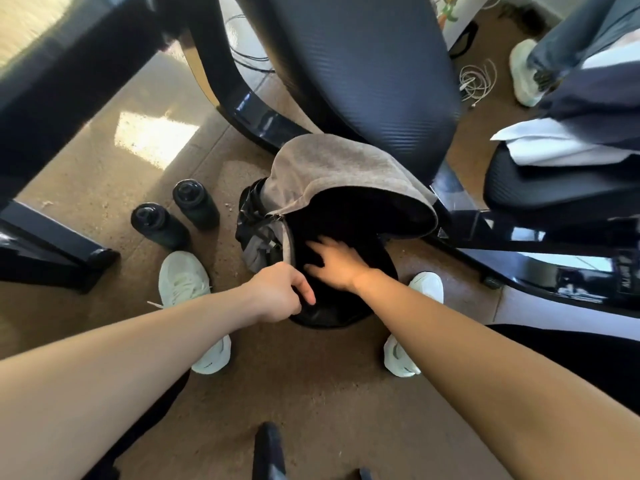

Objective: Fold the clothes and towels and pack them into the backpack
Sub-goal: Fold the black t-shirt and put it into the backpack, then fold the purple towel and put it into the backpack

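Tan speckled floor (104, 174) with a bright patch of sun, office chairs crowding in above me. The backpack (346, 174) stands on that floor between my feet, leaning against the black chair back (363, 71), its gray flap thrown back so the mouth gapes toward me.

My right hand (337, 268) lies flat in that mouth, fingers spread apart and pressing down on something black. It is too dark there for me to tell whether that is folded clothing or the bag's own lining. My left hand (277, 292) has its fingers curled onto the near edge of the opening beside the zipper, holding it wide, the forefinger poking out a little.

So I judge the packing is under way, not finished: I seem to be tamping down what is inside, and the bag is still unzipped. On the second chair seat (540, 188) to my right lies a white cloth (547, 147) with a blue-gray garment (602, 95) draped over it, well apart from the bag. Those look like what remains to go in; whether they are properly folded I cannot say.

Two black bottles (157, 225) stand just left of the bag, near my left sneaker (183, 282). Loose white cables (478, 77) lie beyond, beside another person's shoe (524, 74).
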### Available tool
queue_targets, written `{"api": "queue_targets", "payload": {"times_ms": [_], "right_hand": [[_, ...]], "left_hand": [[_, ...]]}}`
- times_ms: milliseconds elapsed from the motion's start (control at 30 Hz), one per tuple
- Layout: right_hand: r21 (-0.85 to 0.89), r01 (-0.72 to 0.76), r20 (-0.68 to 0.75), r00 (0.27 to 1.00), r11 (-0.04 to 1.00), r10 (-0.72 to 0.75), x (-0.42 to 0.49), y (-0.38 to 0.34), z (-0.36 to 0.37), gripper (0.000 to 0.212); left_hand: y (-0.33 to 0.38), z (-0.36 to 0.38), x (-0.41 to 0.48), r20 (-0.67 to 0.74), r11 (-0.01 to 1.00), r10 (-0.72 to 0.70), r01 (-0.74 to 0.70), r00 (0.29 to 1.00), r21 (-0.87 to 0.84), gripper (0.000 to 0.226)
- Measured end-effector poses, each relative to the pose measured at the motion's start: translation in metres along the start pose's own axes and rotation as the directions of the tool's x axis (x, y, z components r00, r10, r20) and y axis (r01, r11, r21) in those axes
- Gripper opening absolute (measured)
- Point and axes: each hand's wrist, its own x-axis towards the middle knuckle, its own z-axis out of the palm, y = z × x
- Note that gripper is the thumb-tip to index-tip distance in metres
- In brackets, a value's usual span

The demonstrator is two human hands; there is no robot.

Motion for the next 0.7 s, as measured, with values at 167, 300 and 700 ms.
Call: {"api": "queue_targets", "payload": {"times_ms": [167,300,700], "right_hand": [[0.025,0.076,-0.105,0.992,0.997,-0.073,-0.067,0.010,-0.018,0.062],[0.141,0.114,-0.177,0.980,0.983,-0.088,-0.129,0.025,-0.038,0.060],[0.751,0.212,-0.583,0.658,0.625,0.477,-0.259,0.111,-0.132,0.017]], "left_hand": [[0.005,-0.001,0.000,0.021,0.993,0.025,-0.027,0.999,0.116,0.026],[0.018,-0.007,-0.001,0.088,0.965,0.006,-0.029,0.996,0.260,0.022],[0.127,-0.007,-0.019,-0.249,0.946,0.282,-0.226,0.926,0.233,0.007]]}}
